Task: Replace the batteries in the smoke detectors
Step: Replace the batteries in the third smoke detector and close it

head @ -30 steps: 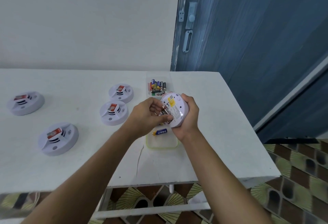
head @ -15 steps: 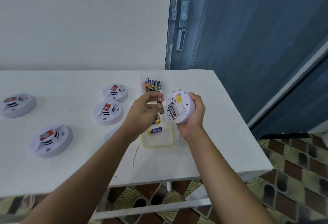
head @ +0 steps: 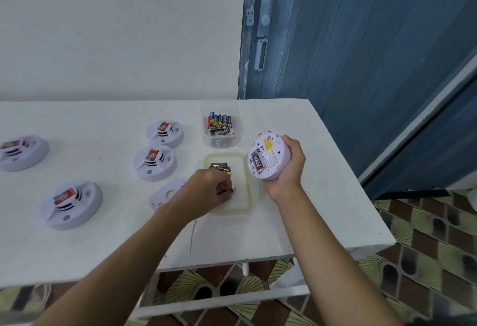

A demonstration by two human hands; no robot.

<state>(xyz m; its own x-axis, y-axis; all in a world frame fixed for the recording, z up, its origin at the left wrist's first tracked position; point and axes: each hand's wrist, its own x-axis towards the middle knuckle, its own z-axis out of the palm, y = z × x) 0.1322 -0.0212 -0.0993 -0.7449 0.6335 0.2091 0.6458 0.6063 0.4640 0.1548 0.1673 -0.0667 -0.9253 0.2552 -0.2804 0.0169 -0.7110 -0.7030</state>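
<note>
My right hand (head: pixel 287 170) grips a white round smoke detector (head: pixel 267 156), tilted with its open back toward me; one black battery (head: pixel 256 163) sits in its compartment. My left hand (head: pixel 209 189) reaches into a shallow green-rimmed lid tray (head: pixel 246 183) and pinches a dark battery (head: pixel 227 191) just above the tray floor. Two black batteries (head: pixel 219 167) lie at the tray's far end. A clear tub (head: pixel 238 139) behind the tray holds several mixed batteries.
Several more white smoke detectors stand face up on the white table (head: pixel 103 243): two near the tub (head: pixel 154 161) (head: pixel 165 133), one at front left (head: pixel 71 204), one at far left (head: pixel 22 151). A loose white cover plate (head: pixel 165 195) lies beside my left wrist. A blue door (head: pixel 361 54) stands at right.
My left hand pulled a battery out of the detector and carried it down into the green-rimmed tray. My right hand shifted the detector to the right and turned its back more toward me.
</note>
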